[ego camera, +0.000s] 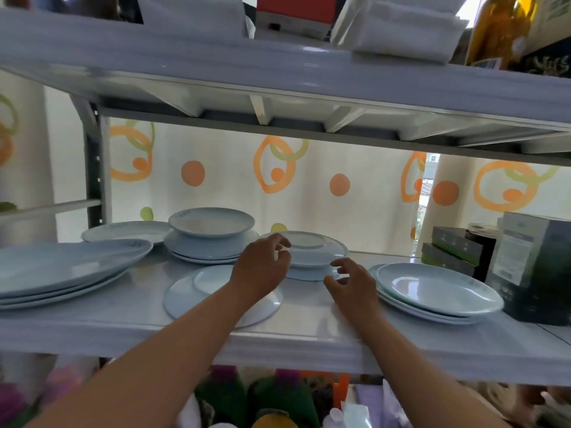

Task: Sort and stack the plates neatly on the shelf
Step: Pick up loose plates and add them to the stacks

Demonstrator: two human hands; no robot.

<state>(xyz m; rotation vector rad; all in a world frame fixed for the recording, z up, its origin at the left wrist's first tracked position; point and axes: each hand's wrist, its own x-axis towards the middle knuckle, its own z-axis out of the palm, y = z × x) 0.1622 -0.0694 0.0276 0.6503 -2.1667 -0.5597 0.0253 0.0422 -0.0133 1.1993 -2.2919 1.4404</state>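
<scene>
white shelf, pale plate stacks; patterned curtain behind.

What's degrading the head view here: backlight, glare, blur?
Head view: backlit through the curtain, so the left hand and right hand read darker; soft glare on the shelf and the right plate stack; wide-angle bends the upper shelf; lower edge is blurred, plate rims slightly soft.

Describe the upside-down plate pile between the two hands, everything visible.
The upside-down plate pile is pale blue-white, glossy and ceramic-looking. Its top plate is inverted, foot ring up, on at least one more plate below. It sits level on the shelf, mid-width, toward the back. The left hand overlaps its left rim and the right hand hovers at its front right; contact is unclear.
</scene>
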